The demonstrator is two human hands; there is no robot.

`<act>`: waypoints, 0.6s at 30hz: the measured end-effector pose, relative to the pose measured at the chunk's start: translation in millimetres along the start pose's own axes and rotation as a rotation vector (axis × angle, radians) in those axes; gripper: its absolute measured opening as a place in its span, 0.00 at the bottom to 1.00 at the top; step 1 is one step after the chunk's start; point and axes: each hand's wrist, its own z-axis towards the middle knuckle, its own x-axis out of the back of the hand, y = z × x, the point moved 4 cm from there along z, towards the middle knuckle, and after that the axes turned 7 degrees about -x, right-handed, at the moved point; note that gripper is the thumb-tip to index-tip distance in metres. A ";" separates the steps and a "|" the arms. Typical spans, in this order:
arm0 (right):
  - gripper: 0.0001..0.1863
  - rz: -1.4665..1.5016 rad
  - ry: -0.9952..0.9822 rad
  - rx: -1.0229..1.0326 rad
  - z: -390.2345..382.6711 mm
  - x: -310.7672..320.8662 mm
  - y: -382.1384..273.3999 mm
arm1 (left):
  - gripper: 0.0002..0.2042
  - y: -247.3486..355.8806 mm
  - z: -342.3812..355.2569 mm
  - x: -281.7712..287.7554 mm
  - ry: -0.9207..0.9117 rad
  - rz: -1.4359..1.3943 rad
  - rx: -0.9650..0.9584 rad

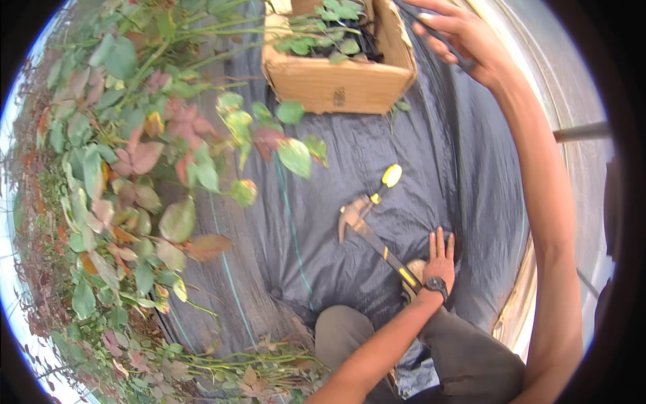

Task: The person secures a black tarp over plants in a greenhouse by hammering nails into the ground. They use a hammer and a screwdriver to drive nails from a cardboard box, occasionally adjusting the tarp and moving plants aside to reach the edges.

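Note:
My left hand (441, 254), with a dark watch on its wrist, lies with fingers stretched on the black ground sheet (336, 148). Beside it is a claw hammer (367, 233) with a black and yellow handle, whose lower end is hidden near my wrist. A small tool with a bright yellow grip (391, 176) lies by the hammer head. At the upper right, my right hand (461, 37) is raised beside the cardboard box (336, 87), its fingers bent around a narrow dark thing (464, 65) whose kind I cannot make out.
Leafy plants (134, 175) with green and reddish leaves fill the left side, some stems leaning over the sheet. Inside the open box are green plants (340, 10) and black material. Clear plastic sheeting (565, 60) runs along the right. My bent knees (346, 330) are at the bottom.

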 end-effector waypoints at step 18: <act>0.11 -1.370 0.030 -0.249 -269.5 23.6 215.9 | 0.41 -1.6 3.2 39.0 -0.213 -0.074 0.060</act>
